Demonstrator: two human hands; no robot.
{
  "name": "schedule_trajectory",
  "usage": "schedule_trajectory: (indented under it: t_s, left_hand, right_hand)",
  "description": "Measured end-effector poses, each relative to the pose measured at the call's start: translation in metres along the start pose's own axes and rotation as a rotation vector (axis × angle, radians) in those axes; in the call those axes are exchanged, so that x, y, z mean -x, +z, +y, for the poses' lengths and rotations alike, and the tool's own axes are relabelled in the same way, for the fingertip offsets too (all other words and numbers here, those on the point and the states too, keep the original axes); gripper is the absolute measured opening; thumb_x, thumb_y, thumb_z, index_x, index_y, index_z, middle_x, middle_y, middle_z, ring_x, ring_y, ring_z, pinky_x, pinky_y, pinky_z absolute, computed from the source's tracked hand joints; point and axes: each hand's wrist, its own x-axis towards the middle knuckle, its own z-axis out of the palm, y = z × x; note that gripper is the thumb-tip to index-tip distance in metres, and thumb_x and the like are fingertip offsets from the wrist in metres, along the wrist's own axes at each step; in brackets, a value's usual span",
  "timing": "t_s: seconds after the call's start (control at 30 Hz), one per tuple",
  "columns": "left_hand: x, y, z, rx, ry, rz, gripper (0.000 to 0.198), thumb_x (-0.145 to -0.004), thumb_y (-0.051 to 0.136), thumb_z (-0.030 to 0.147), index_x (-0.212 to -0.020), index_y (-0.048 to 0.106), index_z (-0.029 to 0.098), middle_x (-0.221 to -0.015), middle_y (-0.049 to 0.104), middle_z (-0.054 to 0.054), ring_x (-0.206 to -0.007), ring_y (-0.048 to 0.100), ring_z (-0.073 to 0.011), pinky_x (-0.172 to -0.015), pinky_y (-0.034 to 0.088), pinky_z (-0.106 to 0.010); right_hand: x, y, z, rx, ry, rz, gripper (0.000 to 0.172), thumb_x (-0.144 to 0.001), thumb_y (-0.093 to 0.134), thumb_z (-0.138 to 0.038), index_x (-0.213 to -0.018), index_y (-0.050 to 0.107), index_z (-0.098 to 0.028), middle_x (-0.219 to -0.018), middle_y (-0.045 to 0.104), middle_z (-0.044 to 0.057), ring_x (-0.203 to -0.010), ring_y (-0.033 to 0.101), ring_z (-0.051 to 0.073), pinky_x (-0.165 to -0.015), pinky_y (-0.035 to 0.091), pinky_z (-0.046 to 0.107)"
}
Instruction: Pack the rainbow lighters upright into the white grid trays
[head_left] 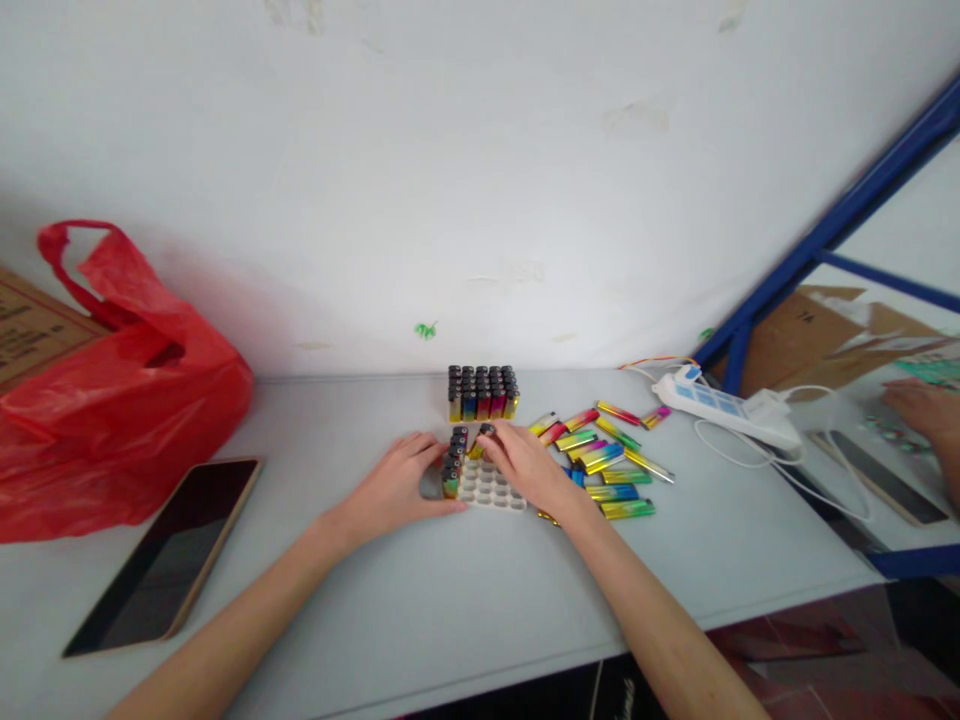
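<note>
A white plastic tray [491, 490] with rows of slots lies on the table, one column of lighters [453, 462] upright along its left side. My left hand [401, 482] curves round that side, thumb at the front left corner and fingers by the lighters, gripping the tray. Between the fingertips of my right hand [529, 465] is a lighter [480, 445] with a black top and yellow body, at the tray's back row. It leans slightly; my fingers hide part of it. Just behind stands a block of upright lighters [484, 395] in tight rows.
Many loose metallic-coloured lighters [604, 460] lie scattered right of the tray. Farther right is a white power strip [724, 408] with cables, near a blue metal frame [817, 235]. A dark-screened phone or tablet [165, 555] and a red plastic bag [127, 400] are at left.
</note>
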Motion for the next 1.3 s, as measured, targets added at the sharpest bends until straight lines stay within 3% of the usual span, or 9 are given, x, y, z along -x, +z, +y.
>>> schedule_trajectory:
  t_s: [0.13, 0.27, 0.33, 0.47, 0.63, 0.9, 1.03, 1.13, 1.3]
  left_hand:
    - [0.001, 0.002, -0.003, -0.011, 0.014, 0.003, 0.063, -0.075, 0.088, 0.071, -0.108, 0.077, 0.018, -0.11, 0.076, -0.014, -0.108, 0.071, -0.0357, -0.101, 0.057, -0.048]
    - [0.0, 0.002, -0.004, 0.006, 0.023, 0.024, 0.061, -0.075, 0.088, 0.07, -0.108, 0.076, 0.019, -0.111, 0.076, -0.013, -0.106, 0.071, -0.0348, -0.098, 0.058, -0.047]
    - [-0.001, 0.0, -0.003, 0.018, 0.018, 0.015, 0.059, -0.076, 0.087, 0.069, -0.106, 0.075, 0.019, -0.108, 0.075, -0.012, -0.102, 0.072, -0.0334, -0.096, 0.058, -0.046]
    - [-0.002, -0.004, 0.0, 0.008, 0.001, -0.021, 0.06, -0.076, 0.086, 0.072, -0.102, 0.073, 0.019, -0.107, 0.074, -0.012, -0.101, 0.071, -0.0336, -0.096, 0.058, -0.047]
    - [-0.001, -0.005, 0.002, 0.011, -0.001, -0.019, 0.059, -0.076, 0.085, 0.073, -0.099, 0.073, 0.019, -0.106, 0.074, -0.012, -0.1, 0.071, -0.0334, -0.094, 0.059, -0.047]
    - [0.003, 0.0, -0.004, 0.0, 0.004, 0.003, 0.068, -0.077, 0.083, 0.076, -0.113, 0.076, 0.018, -0.114, 0.076, -0.015, -0.108, 0.072, -0.0354, -0.102, 0.058, -0.048]
    - [0.003, 0.0, -0.005, 0.039, -0.003, 0.017, 0.075, -0.075, 0.084, 0.078, -0.121, 0.077, 0.02, -0.119, 0.076, -0.014, -0.115, 0.071, -0.0367, -0.109, 0.056, -0.049]
    - [0.003, 0.001, -0.005, 0.058, -0.002, 0.018, 0.077, -0.073, 0.085, 0.077, -0.124, 0.077, 0.02, -0.115, 0.077, -0.013, -0.112, 0.071, -0.0357, -0.108, 0.057, -0.048]
    - [0.003, 0.004, -0.009, 0.05, 0.004, 0.032, 0.077, -0.073, 0.085, 0.078, -0.123, 0.077, 0.02, -0.112, 0.077, -0.013, -0.11, 0.072, -0.0358, -0.108, 0.057, -0.048]
  right_hand:
    - [-0.002, -0.001, -0.009, 0.175, -0.084, -0.02, 0.024, -0.115, 0.053, -0.035, -0.102, 0.065, -0.019, -0.102, 0.078, 0.013, -0.097, 0.072, 0.027, -0.09, 0.05, 0.038]
    - [0.003, -0.013, -0.007, 0.099, -0.078, -0.016, 0.028, -0.114, 0.056, -0.042, -0.117, 0.07, -0.019, -0.109, 0.078, 0.01, -0.1, 0.072, 0.024, -0.093, 0.052, 0.037]
    - [0.01, -0.028, 0.007, 0.05, -0.024, 0.045, 0.032, -0.114, 0.054, -0.044, -0.13, 0.07, -0.021, -0.115, 0.077, 0.01, -0.104, 0.071, 0.024, -0.097, 0.053, 0.038]
    - [0.028, -0.06, 0.055, 0.167, 0.084, 0.182, 0.028, -0.111, 0.056, -0.033, -0.122, 0.076, -0.018, -0.118, 0.075, 0.015, -0.115, 0.068, 0.031, -0.107, 0.052, 0.047]
    - [0.038, -0.076, 0.098, 0.139, 0.109, 0.084, 0.031, -0.101, 0.069, -0.029, -0.13, 0.077, -0.021, -0.134, 0.075, 0.015, -0.125, 0.07, 0.031, -0.113, 0.052, 0.052]
    - [0.042, -0.083, 0.095, 0.062, 0.198, 0.066, 0.027, -0.097, 0.074, -0.04, -0.115, 0.079, -0.021, -0.118, 0.081, 0.011, -0.107, 0.075, 0.029, -0.101, 0.058, 0.047]
    - [0.052, -0.104, 0.109, 0.088, 0.215, 0.287, 0.036, -0.102, 0.062, -0.048, -0.118, 0.078, -0.02, -0.123, 0.079, 0.016, -0.116, 0.073, 0.032, -0.107, 0.056, 0.051]
    - [0.056, -0.111, 0.119, 0.142, 0.292, 0.411, 0.044, -0.102, 0.057, -0.055, -0.112, 0.08, -0.018, -0.117, 0.079, 0.019, -0.111, 0.073, 0.034, -0.101, 0.058, 0.053]
    - [0.051, -0.106, 0.103, 0.087, 0.335, 0.315, 0.043, -0.1, 0.059, -0.056, -0.105, 0.079, -0.019, -0.097, 0.083, 0.013, -0.083, 0.076, 0.028, -0.083, 0.06, 0.045]
